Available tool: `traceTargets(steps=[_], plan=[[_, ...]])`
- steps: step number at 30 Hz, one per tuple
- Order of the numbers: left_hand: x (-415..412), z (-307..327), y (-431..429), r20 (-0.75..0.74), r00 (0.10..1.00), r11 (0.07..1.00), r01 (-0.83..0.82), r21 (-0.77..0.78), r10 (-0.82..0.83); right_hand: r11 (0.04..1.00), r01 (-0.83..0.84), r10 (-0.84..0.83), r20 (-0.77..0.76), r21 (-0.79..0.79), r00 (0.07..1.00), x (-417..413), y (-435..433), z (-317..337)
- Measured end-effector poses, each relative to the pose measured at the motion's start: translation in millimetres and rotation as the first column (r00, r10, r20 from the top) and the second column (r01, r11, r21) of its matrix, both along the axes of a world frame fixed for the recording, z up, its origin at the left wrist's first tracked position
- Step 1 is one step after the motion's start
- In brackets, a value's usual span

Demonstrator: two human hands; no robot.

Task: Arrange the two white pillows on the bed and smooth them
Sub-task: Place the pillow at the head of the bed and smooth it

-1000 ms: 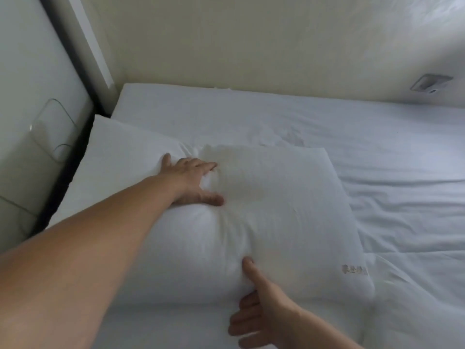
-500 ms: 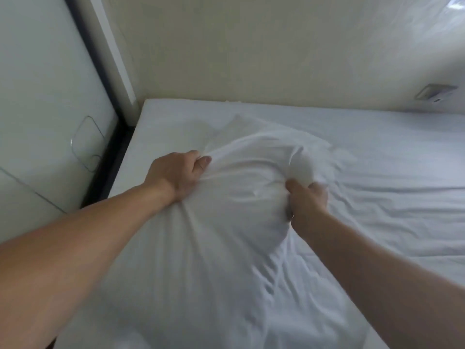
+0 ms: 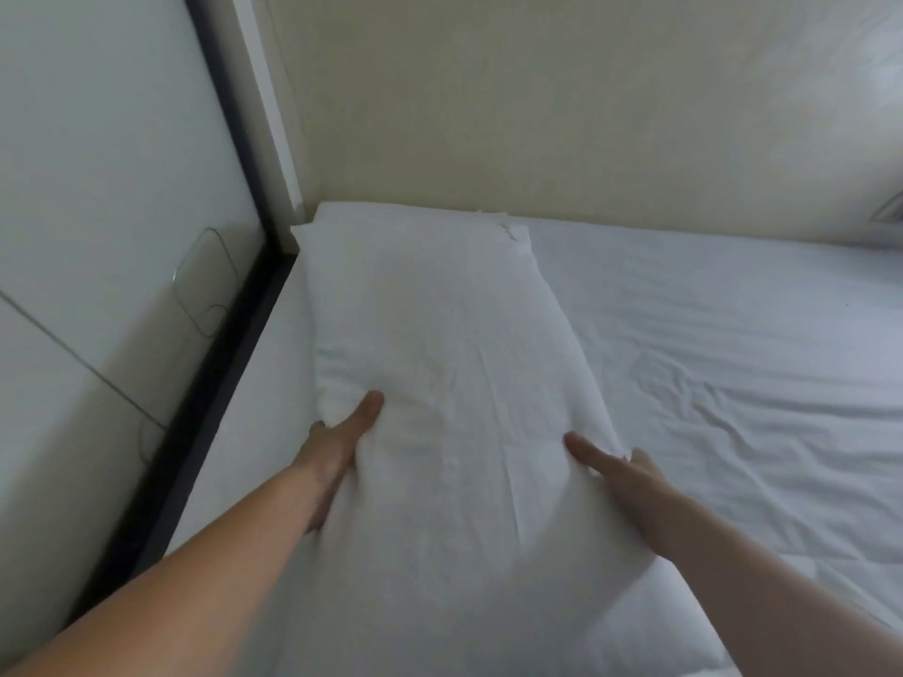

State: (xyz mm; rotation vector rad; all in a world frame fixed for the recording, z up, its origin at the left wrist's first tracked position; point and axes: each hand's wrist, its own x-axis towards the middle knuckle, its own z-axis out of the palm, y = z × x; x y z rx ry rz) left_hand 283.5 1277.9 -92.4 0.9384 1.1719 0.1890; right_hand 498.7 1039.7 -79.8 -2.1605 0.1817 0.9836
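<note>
One white pillow (image 3: 440, 334) lies lengthwise on the bed (image 3: 733, 334), its far end pushed into the back left corner by the wall. My left hand (image 3: 337, 447) holds its left edge, thumb on top and fingers tucked under the side. On the right edge, my right hand (image 3: 620, 473) grips the same way, thumb resting on the cover. The near end of the pillow bulges up between my forearms. More white fabric lies at the bottom of the view; whether it is the second pillow I cannot tell.
A cream wall (image 3: 537, 114) runs along the far side of the bed. At the left stands a white panel (image 3: 97, 237), with a dark gap (image 3: 215, 383) between it and the mattress. The sheet to the right is wrinkled. A wall plate (image 3: 892, 215) shows at the right edge.
The pillow was bunched and lifted in both fists half a second ago. Now it lies stretched out toward the corner, and both hands have slid back to its near sides.
</note>
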Motion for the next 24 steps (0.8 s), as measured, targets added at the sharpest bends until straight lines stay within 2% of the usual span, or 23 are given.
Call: traceTargets(steps=[2,5,7,9,11,13,14,16,18,19,21,22,24], plan=[[15.7,8.7,-1.2,0.001,0.996,0.984,-0.086,0.155,0.087,0.998,0.037,-0.038,0.010,0.049,0.999,1.0,6.8,-2.6],[46.3,46.5,14.3,0.008,0.991,0.893,-0.121,0.434,0.130,0.970,0.070,-0.111,0.167,0.234,0.980,0.3,28.0,12.1],[71.0,87.2,34.6,0.070,0.987,0.822,-0.162,0.546,0.147,0.924,0.074,-0.192,0.287,0.376,0.938,7.7,48.5,33.5],[90.5,125.2,58.1,0.131,0.980,0.749,-0.200,0.632,0.151,0.892,0.054,-0.268,0.429,0.448,0.862,15.3,68.4,59.8],[99.9,153.8,76.1,0.215,0.969,0.678,-0.241,0.694,0.125,0.878,0.029,-0.322,0.545,0.478,0.774,17.2,81.9,80.8],[102.1,165.8,86.9,0.287,0.956,0.640,-0.263,0.722,0.069,0.856,0.007,-0.361,0.589,0.516,0.723,16.1,90.4,87.4],[101.2,164.0,90.2,0.294,0.954,0.645,-0.260,0.719,0.057,0.869,-0.006,-0.341,0.607,0.495,0.718,16.2,92.7,86.5],[93.9,148.7,93.2,0.270,0.962,0.725,-0.215,0.654,0.042,0.925,-0.011,-0.240,0.608,0.379,0.757,21.6,95.4,76.3],[78.7,121.9,90.2,0.128,0.991,0.831,-0.034,0.555,-0.045,0.976,0.027,-0.136,0.508,0.216,0.851,31.5,94.8,65.0],[67.7,104.5,87.9,-0.025,0.994,0.858,0.107,0.503,-0.109,0.988,0.039,-0.103,0.433,0.153,0.896,36.6,92.6,59.8],[41.1,65.2,79.9,-0.327,0.919,0.857,0.342,0.385,-0.220,0.999,0.003,-0.017,0.294,0.049,0.956,40.1,82.5,49.9],[27.9,46.5,72.8,-0.410,0.876,0.851,0.403,0.336,-0.253,0.999,-0.023,0.017,0.226,0.024,0.974,37.6,75.0,43.1],[9.3,16.3,57.1,-0.462,0.840,0.864,0.432,0.257,-0.283,0.998,-0.055,0.055,0.098,-0.002,0.994,28.8,58.4,23.9]])
